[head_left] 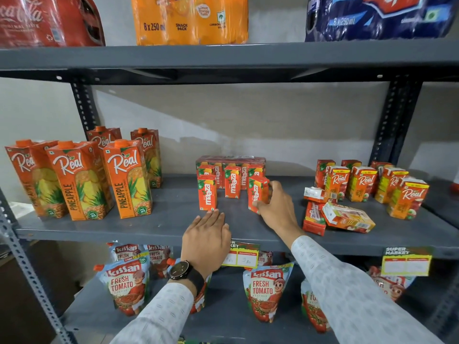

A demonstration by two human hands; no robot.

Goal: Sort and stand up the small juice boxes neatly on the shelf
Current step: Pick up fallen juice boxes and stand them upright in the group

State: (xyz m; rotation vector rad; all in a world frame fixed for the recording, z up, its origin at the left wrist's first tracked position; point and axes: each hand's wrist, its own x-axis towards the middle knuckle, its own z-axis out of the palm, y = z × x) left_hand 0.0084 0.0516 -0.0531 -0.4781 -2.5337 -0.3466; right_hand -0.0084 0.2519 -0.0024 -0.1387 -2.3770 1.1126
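Note:
On the grey middle shelf (161,219) stand several small red Maaza juice boxes. My right hand (275,207) is closed around one Maaza box (257,193), slightly tilted, at the right front of that group. Another Maaza box (207,193) stands upright at the left front, and a wrapped Maaza pack (231,161) sits behind. My left hand (207,234) rests flat on the shelf's front edge, fingers together, holding nothing. To the right, several small Real juice boxes (362,183) stand upright, and three small boxes (347,217) lie toppled in front of them.
Tall Real pineapple cartons (79,180) stand at the shelf's left. Drink multipacks (190,19) fill the shelf above. Kissan tomato ketchup pouches (263,291) lie on the shelf below. Price tags (244,255) hang from the shelf edge. Perforated uprights (393,122) flank the bay.

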